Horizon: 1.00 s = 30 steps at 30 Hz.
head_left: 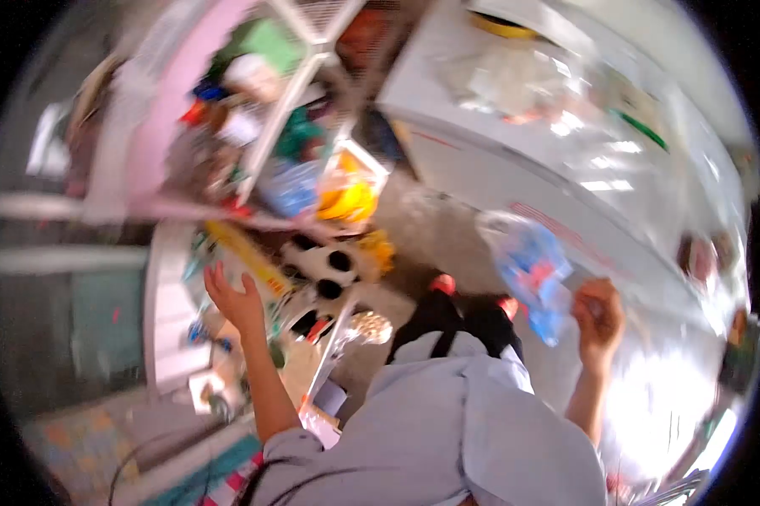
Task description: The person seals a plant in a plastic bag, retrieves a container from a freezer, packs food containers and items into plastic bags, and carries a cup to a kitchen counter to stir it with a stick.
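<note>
My left hand (235,297) is raised with its fingers spread and nothing in it. It hovers over the items at the left, close to a yellow-edged pack (249,257) and a black-and-white spotted thing (325,270). My right hand (598,319) is closed, with the fingers curled in. Beside its fingertips hangs a clear plastic bag (528,263) with blue and red on or inside it; the hand appears to grip the bag's edge. Motion blur hides the exact grip.
A pink-framed rack (140,126) with white bars holds a jumble of items, including a yellow bundle (346,196). At the right, a white chest-like surface (515,148) carries clear plastic packaging (523,80). My feet stand on the grey floor (422,223) between them.
</note>
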Available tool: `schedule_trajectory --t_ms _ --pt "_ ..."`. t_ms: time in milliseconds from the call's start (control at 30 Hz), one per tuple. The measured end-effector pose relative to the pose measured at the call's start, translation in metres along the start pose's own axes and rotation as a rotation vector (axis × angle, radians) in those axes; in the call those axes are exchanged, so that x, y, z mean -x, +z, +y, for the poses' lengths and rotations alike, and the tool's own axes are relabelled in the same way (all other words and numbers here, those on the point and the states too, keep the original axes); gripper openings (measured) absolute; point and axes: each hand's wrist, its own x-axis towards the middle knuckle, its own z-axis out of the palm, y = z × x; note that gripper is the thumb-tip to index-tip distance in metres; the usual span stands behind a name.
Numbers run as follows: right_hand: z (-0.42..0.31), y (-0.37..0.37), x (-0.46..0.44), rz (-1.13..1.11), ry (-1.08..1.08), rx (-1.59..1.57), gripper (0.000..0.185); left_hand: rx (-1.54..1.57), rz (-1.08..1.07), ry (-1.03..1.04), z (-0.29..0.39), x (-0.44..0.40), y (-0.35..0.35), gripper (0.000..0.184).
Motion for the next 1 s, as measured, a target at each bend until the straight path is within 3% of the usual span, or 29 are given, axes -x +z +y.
schedule_trajectory --t_ms 67,100,133,167,267,333,367,433,467,533,567,667,733,767,800,867,933,1000 --pt "-0.023 0.010 -0.002 -0.015 -0.071 0.158 0.023 0.706 -0.352 0.022 0.092 -0.005 0.009 0.030" --pt "-0.024 0.007 -0.001 -0.051 -0.165 0.260 0.025 0.864 -0.365 0.198 0.150 0.000 0.004 0.024" --pt "-0.029 0.006 0.001 -0.042 -0.222 0.308 0.026 1.006 -0.354 0.552 0.194 0.004 0.007 0.021" --pt "-0.031 0.001 0.006 -0.032 -0.234 0.320 0.027 1.235 -0.409 0.717 0.244 0.015 0.006 0.020" --pt "-0.046 -0.008 0.025 0.095 -0.248 0.415 0.029 1.374 -0.674 1.056 0.334 0.047 -0.017 0.024" --pt "-0.049 -0.029 0.035 0.230 -0.261 0.501 0.029 1.168 -0.934 1.121 0.368 0.076 -0.014 0.026" --pt "-0.046 -0.042 0.042 0.329 -0.254 0.477 0.030 1.193 -0.938 1.182 0.385 0.087 -0.007 0.026" --pt "-0.043 -0.071 0.064 0.478 -0.182 0.448 0.030 0.784 -1.032 1.116 0.414 0.104 0.006 0.041" --pt "-0.040 -0.088 0.073 0.533 -0.176 0.467 0.030 0.669 -0.991 1.194 0.430 0.106 0.005 0.060" --pt "-0.031 -0.122 0.091 0.667 -0.114 0.539 0.028 0.334 -1.146 1.256 0.476 0.109 -0.016 0.073" --pt "-0.023 -0.141 0.103 0.738 -0.072 0.542 0.024 0.332 -1.138 1.289 0.499 0.118 -0.026 0.073" --pt "-0.007 -0.201 0.133 0.959 0.077 0.695 0.020 0.452 -1.111 1.454 0.551 0.145 -0.054 0.080" --pt "-0.005 -0.255 0.150 1.050 0.101 0.808 0.017 0.783 -1.124 1.482 0.594 0.168 -0.080 0.072" --pt "-0.006 -0.278 0.159 1.133 0.127 0.944 0.014 0.927 -1.211 1.496 0.615 0.174 -0.091 0.061" --pt "-0.002 -0.297 0.168 1.149 0.126 0.935 0.014 1.286 -1.193 1.520 0.638 0.180 -0.097 0.041" --pt "0.000 -0.330 0.191 1.309 0.265 0.670 0.008 1.496 -0.970 1.564 0.681 0.174 -0.118 0.028" --pt "0.001 -0.360 0.211 1.315 0.292 0.727 0.006 1.515 -0.782 1.424 0.728 0.171 -0.117 0.021" --pt "0.003 -0.387 0.216 1.313 0.302 0.784 0.006 1.395 -0.812 1.296 0.779 0.169 -0.097 0.020"
